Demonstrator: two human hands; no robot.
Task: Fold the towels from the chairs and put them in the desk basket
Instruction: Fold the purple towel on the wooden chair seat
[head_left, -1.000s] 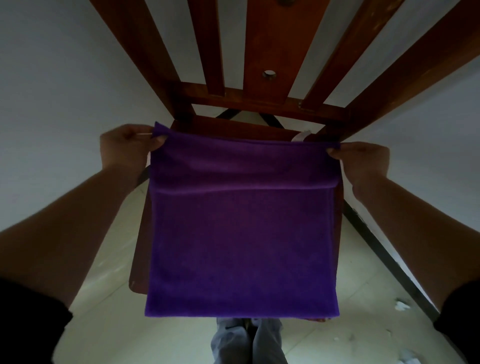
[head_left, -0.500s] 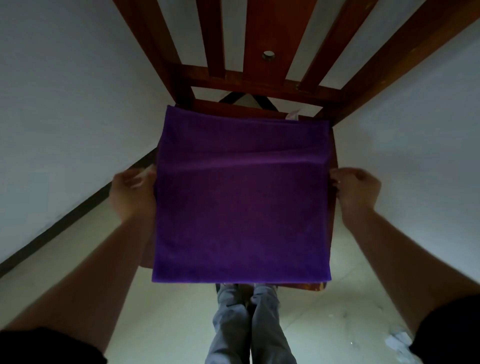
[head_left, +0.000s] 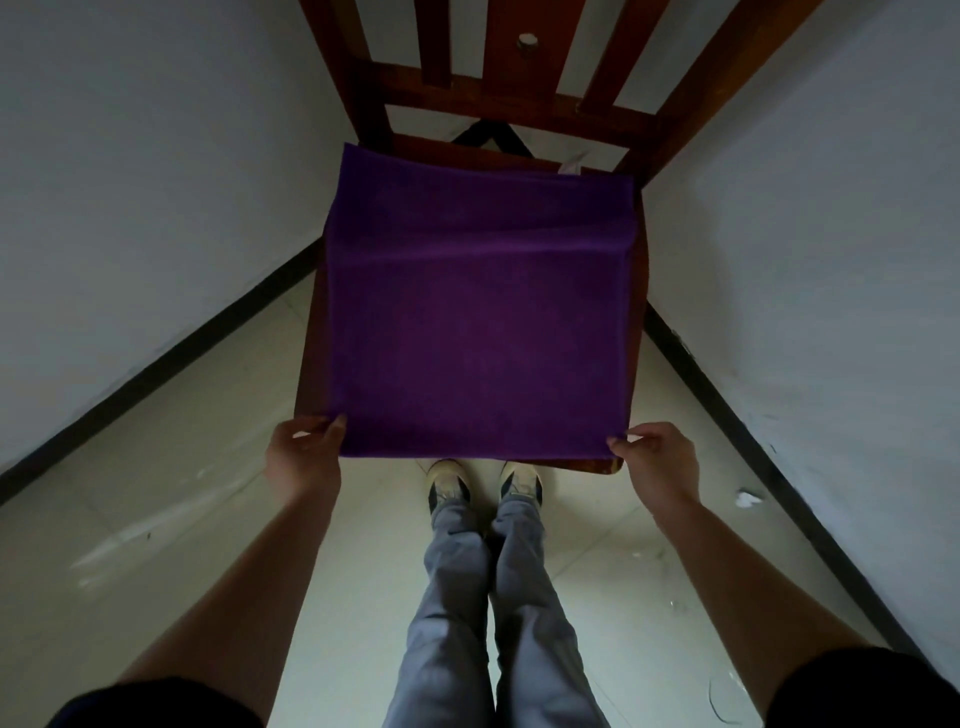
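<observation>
Right now the purple towel lies flat on the seat of the wooden chair. It stretches between your two hands and runs away from them toward the backrest, with a layer's edge crossing it on the far side. Your left hand pinches the near left corner between thumb and fingers, and your right hand pinches the near right corner the same way. Between your wrists your shoes stand on the pale floor. A white scrap lies just outside your right hand.
</observation>
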